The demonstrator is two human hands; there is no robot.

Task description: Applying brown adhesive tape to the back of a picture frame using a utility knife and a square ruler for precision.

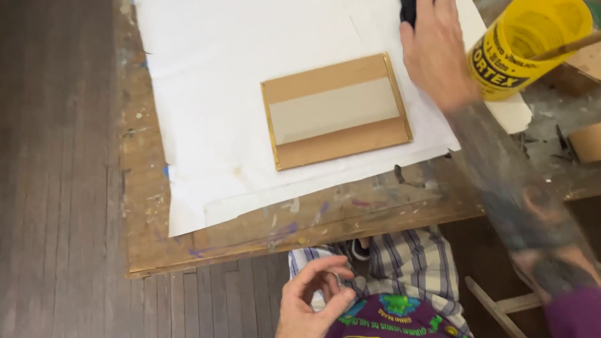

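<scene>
My right hand reaches out over the white paper sheet and its fingers close on a small black object at the top edge of the view. A brown board with a pale grey painted band across its middle lies flat on the paper, just left of that hand. My left hand hangs below the table edge near my waist, fingers loosely curled and apart, holding nothing.
A yellow plastic tub with a wooden stick in it stands at the right of the hand. Cardboard pieces lie at the far right. The worn wooden table is paint-stained; wooden floor lies to the left.
</scene>
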